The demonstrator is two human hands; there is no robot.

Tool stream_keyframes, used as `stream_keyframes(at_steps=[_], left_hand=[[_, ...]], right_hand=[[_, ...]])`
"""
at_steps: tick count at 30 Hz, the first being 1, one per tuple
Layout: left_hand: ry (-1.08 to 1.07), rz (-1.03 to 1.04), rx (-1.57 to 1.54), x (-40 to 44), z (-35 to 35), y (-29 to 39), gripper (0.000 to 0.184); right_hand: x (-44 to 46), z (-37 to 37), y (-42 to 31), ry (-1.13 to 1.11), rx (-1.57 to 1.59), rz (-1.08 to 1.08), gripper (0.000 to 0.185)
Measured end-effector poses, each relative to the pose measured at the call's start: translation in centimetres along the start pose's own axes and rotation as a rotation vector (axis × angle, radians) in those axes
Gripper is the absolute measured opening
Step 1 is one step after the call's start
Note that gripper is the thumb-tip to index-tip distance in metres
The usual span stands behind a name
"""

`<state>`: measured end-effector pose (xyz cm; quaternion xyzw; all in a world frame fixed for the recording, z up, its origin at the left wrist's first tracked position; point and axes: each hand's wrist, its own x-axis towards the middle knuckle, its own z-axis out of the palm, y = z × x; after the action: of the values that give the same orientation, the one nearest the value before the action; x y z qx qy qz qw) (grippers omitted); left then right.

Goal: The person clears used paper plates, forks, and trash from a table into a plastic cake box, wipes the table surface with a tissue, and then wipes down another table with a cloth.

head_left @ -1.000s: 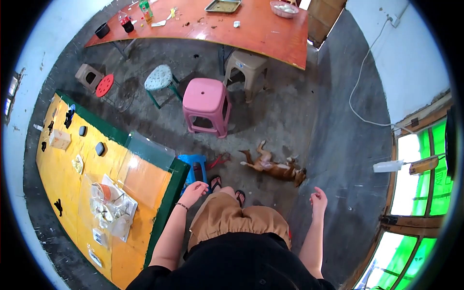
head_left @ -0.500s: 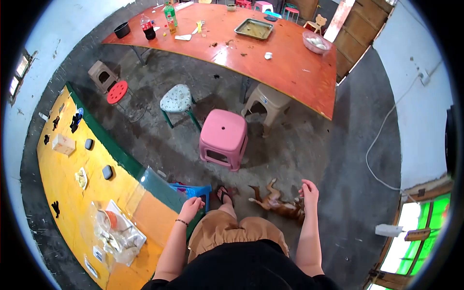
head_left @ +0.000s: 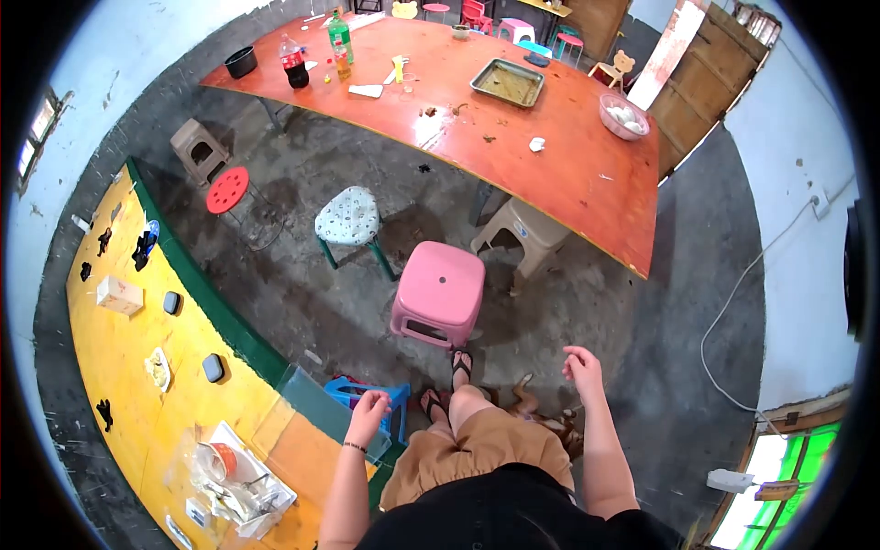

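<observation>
My left hand [head_left: 369, 414] hangs in the air above the blue stool [head_left: 394, 403], near the edge of the yellow table [head_left: 220, 403]. Its fingers are curled together, and whether anything small is inside cannot be made out. My right hand [head_left: 583, 371] is raised over the grey floor, fingers loosely bent and apart, with nothing in it. Below and left of that hand lies a brown dog [head_left: 561, 426], partly hidden behind my leg. The pink stool [head_left: 440, 284] stands just ahead of my sandalled feet [head_left: 461, 368].
Ahead is a red table [head_left: 550, 174] with bottles [head_left: 294, 69], a metal tray [head_left: 509, 82] and a pink basket [head_left: 624, 117]. A beige stool [head_left: 522, 234], patterned stool [head_left: 349, 217] and red stool [head_left: 227, 190] stand on the floor. A cable [head_left: 706, 330] runs down the right wall.
The view has shifted forward, bringing the red table and pink stool nearer. My feet have stepped, and the dog has passed lower, partly behind my leg. Both hands remain raised at my sides.
</observation>
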<state>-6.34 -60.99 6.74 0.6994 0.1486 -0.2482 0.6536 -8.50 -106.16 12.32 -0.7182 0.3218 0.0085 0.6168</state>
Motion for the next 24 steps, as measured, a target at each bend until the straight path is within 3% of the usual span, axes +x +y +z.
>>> stream_keyframes(at_steps=[8,12,18,24], left_hand=[[0.101,-0.077,-0.081,-0.6,0.0,-1.5,0.019],[0.107,-0.077,-0.094,1.7,2.5,0.8,0.021],[0.117,-0.036,-0.096,9.2,9.2,6.4,0.023],[0.081,-0.068,-0.143,18.3,19.2,12.0,0.026]], right_hand=[[5.2,1.4,-3.6,-0.141,-0.113,0.022,0.020],[9.0,0.8,-4.7,-0.234,-0.091,0.027,0.021],[19.4,-5.2,-2.5,-0.252,-0.254,0.035,0.020],[30.1,-14.2,-1.4,-0.052,-0.396,0.014,0.018]])
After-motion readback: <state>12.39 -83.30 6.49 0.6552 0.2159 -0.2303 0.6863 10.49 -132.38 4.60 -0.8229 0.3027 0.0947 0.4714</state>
